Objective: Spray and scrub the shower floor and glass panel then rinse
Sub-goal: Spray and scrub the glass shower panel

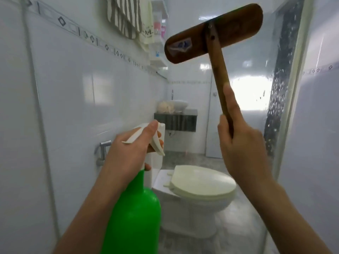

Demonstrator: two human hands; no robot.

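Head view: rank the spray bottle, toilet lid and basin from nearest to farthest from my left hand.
1. The spray bottle, gripped in the left hand itself.
2. The toilet lid, low, ahead and to the right.
3. The basin, at the far end by the left wall.

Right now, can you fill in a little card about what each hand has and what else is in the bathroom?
left hand: grips the green spray bottle by its neck
right hand: grips the brush by its handle, head up high
glass: on the right, wet drops on it
toilet: lid shut
sink: white bowl, far behind the toilet
towel: striped, hangs high on the left wall
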